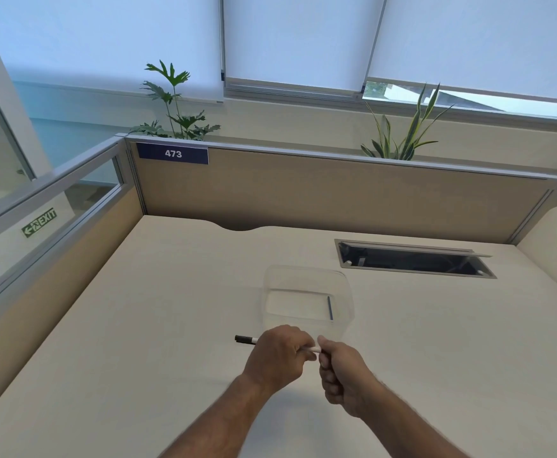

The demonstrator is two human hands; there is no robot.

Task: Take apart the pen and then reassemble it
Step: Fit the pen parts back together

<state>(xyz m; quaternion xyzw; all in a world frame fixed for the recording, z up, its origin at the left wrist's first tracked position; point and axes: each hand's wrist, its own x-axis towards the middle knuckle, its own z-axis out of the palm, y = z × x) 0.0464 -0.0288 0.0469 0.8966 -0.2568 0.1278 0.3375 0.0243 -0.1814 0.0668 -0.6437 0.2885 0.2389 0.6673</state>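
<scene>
I have the pen point(280, 344) held between both hands just above the surface point(138, 325), its long axis running roughly left to right, the black-capped end poking out past my left hand point(278, 357). That hand curls around the white barrel; my right hand point(343, 371) pinches the barrel's other end where the two hands nearly meet. Any pull or twist, I judge, has to go along that axis, the hands parting sideways. Just beyond the hands sits a clear plastic container point(307, 292) with one thin dark stick-like piece point(330, 307) inside, possibly a pen part. Further off, a blue label on the partition reads "473" point(172, 153), and to the left a green sign shows "EXIT" point(40, 222), apparently mirrored.
</scene>
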